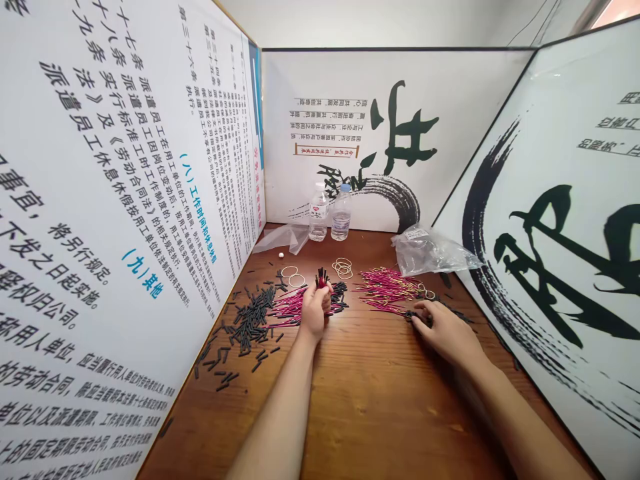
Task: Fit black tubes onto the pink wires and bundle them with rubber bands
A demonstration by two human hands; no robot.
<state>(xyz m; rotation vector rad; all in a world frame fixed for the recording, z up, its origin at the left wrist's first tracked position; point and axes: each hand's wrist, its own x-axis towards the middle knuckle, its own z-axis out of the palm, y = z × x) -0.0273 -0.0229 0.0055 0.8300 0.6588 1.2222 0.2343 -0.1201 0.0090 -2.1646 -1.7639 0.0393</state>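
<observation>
My left hand (316, 310) is closed around an upright bundle of thin pink sticks (323, 277) with black ends. Behind and beside it lies a pile of pink sticks (290, 303), many with black ends. To its left are heaped many short black tubes (253, 317). My right hand (445, 328) rests low over the table, thumb and forefinger curled together at some small black pieces (411, 316). What it pinches is mostly hidden by the fingers. Just beyond it, another pile of pink sticks (383, 287) with pale ends is spread out.
Rubber bands (343, 268) lie between the piles. Two plastic bottles (341, 217) stand at the back. A clear plastic bag (433, 252) lies back right, a plastic sheet (287, 238) back left. Printed panels (350, 73) wall in the wooden table (360, 413) on three sides.
</observation>
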